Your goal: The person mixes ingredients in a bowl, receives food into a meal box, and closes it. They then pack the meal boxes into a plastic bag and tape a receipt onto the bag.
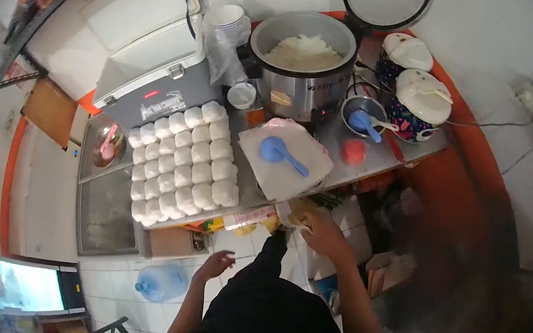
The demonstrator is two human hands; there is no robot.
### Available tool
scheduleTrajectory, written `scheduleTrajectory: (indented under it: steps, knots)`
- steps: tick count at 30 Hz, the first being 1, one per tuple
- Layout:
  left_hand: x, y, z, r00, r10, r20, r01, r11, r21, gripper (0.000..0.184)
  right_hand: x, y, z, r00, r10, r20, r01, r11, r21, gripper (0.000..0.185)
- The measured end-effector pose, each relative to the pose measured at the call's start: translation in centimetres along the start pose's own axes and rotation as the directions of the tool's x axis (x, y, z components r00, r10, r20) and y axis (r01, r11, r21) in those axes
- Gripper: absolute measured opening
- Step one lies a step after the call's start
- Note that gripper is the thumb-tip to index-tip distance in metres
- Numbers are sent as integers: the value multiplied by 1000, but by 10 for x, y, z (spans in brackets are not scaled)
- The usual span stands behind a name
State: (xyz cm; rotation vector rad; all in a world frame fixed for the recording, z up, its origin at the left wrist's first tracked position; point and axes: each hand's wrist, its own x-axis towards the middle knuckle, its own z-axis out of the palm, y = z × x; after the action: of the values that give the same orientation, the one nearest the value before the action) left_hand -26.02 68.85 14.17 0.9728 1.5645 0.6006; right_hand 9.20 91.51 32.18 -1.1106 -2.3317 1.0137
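My right hand (pixel 320 232) is just below the front edge of the steel table, its fingers closed on a crinkled, yellowish see-through plastic packet (pixel 296 214). What the packet holds is too small to tell. My left hand (pixel 216 264) hangs over the floor, fingers a little apart, with nothing in it. Above the right hand lies a stack of white paper sheets (pixel 278 181), topped by a blue rice scoop (pixel 276 150). Left of the stack, several white rounded bundles (pixel 186 160) sit in tight rows.
An open rice cooker (pixel 297 90) with white rice stands behind the paper. Beside it are a metal bowl (pixel 350 106) with scoops, a red lump (pixel 353 151) and two lidded patterned pots (pixel 422 97). An open cool box (pixel 161 78) stands at left; a blue water jug (pixel 162 283) lies on the floor.
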Motion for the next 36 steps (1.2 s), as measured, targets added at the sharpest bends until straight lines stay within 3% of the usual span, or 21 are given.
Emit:
scheduleTrajectory:
  steps: [1, 2, 4, 5, 6, 7, 8, 10, 12, 14, 15, 16, 18, 20, 21, 22, 26, 30, 32, 33, 36]
  knots:
    - [16, 57, -12, 998, 49, -51, -40, 986, 159, 35, 45, 15, 14, 999, 34, -9, -35, 996, -83, 61]
    - [47, 73, -26, 979, 195, -52, -191, 978, 82, 35, 87, 33, 35, 997, 73, -23, -76, 983, -166, 62]
    - [94, 151, -55, 944, 303, -130, -265, 932, 247, 34, 160, 81, 89, 965, -36, -259, -70, 918, -391, 60]
    - [103, 211, -70, 927, 337, -165, -306, 933, 187, 33, 188, 82, 91, 968, -20, -248, -84, 911, -403, 60]
    - [123, 253, -89, 943, 299, -147, -296, 954, 40, 33, 217, 83, 92, 978, 107, -177, -171, 899, -403, 59]
    - [144, 284, -104, 862, 451, -233, -410, 889, 203, 34, 240, 86, 91, 966, 236, -108, -259, 878, -403, 57]
    - [161, 316, -120, 830, 490, -268, -420, 864, 278, 34, 253, 93, 88, 962, 253, -100, -272, 871, -408, 57]
    - [190, 377, -146, 782, 545, -304, -504, 839, 206, 33, 268, 105, 90, 963, 258, 84, -208, 900, -383, 57]
    - [221, 415, -173, 727, 599, -337, -560, 800, 215, 33, 253, 114, 80, 997, 58, -54, -67, 981, -182, 52]
    - [250, 446, -198, 600, 706, -376, -623, 707, 334, 35, 257, 42, -20, 938, 282, 199, -286, 958, -11, 47]
    - [262, 459, -204, 599, 691, -405, -616, 721, 318, 35, 267, -6, -80, 927, 316, 202, -321, 947, -6, 46]
    - [275, 471, -207, 528, 728, -437, -598, 684, 417, 35, 285, -43, -131, 913, 353, 203, -361, 933, 2, 45]
    - [311, 471, -215, 445, 790, -422, -567, 613, 550, 43, 326, -68, -184, 985, 131, -110, -153, 963, -221, 43]
    - [338, 472, -210, 405, 794, -454, -570, 607, 553, 47, 401, -92, -227, 965, 219, -143, -245, 949, -201, 42]
    - [350, 474, -206, 361, 798, -482, -572, 598, 561, 51, 441, -67, -233, 980, 75, -187, -145, 905, -401, 41]
    - [358, 472, -203, 402, 767, -500, -555, 639, 533, 56, 481, -31, -233, 978, -77, -196, -54, 809, -585, 41]
    - [391, 458, -193, 303, 757, -579, -589, 626, 511, 54, 616, 83, -206, 987, 148, -60, -133, 554, -822, 40]
    - [396, 455, -194, 322, 753, -573, -550, 642, 534, 51, 633, 86, -196, 972, 231, 47, -103, 597, -795, 38]
    - [399, 453, -192, 269, 758, -594, -579, 620, 529, 46, 622, 82, -203, 935, 276, 222, 7, 613, -790, 33]
    - [402, 451, -191, 275, 758, -592, -585, 621, 523, 46, 622, 83, -201, 933, 286, 220, -1, 610, -792, 33]
    - [406, 448, -189, 232, 753, -616, -603, 608, 517, 42, 628, 79, -195, 814, 451, 366, 75, 543, -836, 32]
